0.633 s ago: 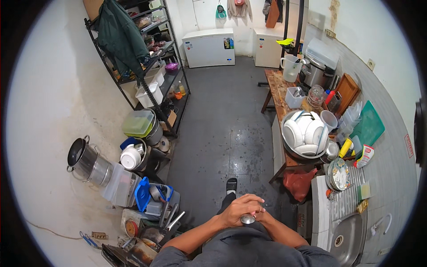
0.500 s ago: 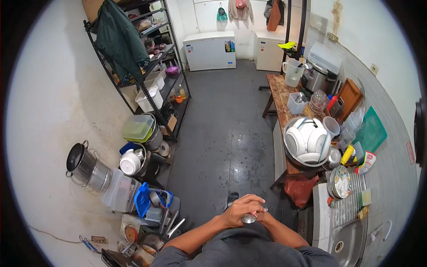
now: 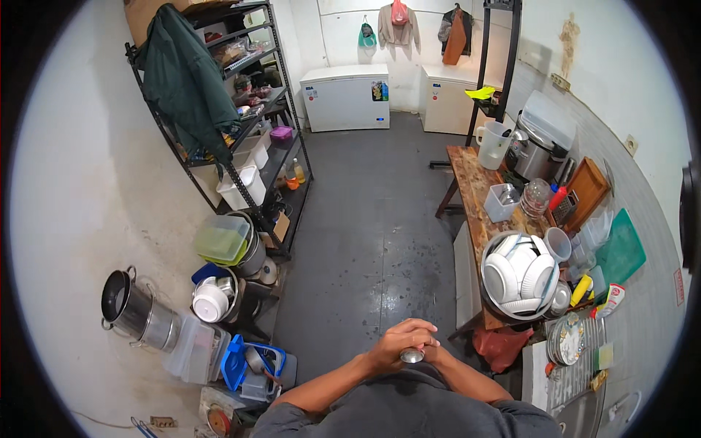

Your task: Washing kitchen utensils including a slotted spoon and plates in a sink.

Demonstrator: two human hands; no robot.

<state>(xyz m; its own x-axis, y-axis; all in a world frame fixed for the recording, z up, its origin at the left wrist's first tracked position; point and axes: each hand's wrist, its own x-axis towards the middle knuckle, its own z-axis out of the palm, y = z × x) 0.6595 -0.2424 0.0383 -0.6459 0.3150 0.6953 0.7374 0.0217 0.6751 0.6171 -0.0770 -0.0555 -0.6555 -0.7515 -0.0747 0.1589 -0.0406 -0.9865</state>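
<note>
In front of my dark grey shirt, my hands are folded together. My left hand [image 3: 400, 342] lies on top, its fingers bent across my right hand [image 3: 433, 355], which is mostly covered. A small shiny oval metal piece [image 3: 412, 355], rounded like a spoon's bowl, pokes out beneath the left palm; the rest of it is hidden between the hands, so its kind cannot be made out. Nothing else is touched by either hand.
To the right, a wooden table [image 3: 467, 166] bears a basin [image 3: 488, 296] of white dishes. Behind the sink edge stand stacked plates [image 3: 567, 340]. At left are a black shelf rack [image 3: 292, 117], stacked pots [image 3: 150, 314] and a blue-lidded tub [image 3: 235, 363]. White chest freezers [image 3: 343, 102] stand ahead.
The view has tilted up a little, so the room sits lower in the picture and less of the sink shows. My hands keep their folded grip.
</note>
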